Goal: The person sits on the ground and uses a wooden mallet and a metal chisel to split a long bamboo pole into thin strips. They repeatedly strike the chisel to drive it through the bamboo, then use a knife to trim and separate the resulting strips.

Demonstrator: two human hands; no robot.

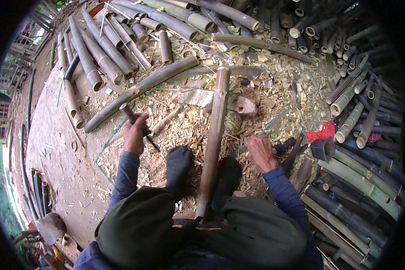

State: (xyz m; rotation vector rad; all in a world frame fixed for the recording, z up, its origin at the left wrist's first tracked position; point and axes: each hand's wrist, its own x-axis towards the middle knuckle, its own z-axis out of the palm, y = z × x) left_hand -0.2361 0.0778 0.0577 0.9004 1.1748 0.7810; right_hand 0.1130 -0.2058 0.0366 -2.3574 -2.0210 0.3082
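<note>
My left hand (136,131) is closed round a slim tool (128,111) with a rounded brown handle and a narrow dark end pointing down toward my left foot. A brown bamboo pole (214,130) runs away from me between my knees, its far part resting across a worn wooden block (196,97) with a hole at its right end. To the right of the pole, my right hand (261,153) has its fingers curled, slightly smeared by motion. Whatever it may hold is hidden. Neither hand touches the pole.
Pale wood chips (184,128) cover the ground round my dark-covered feet (179,166). A long bamboo pole (141,92) lies slantwise at the left. More bamboo lengths (105,56) lie beyond it, and stacks (351,193) line the right. A red cloth (321,131) lies near a dark box-like piece (323,149).
</note>
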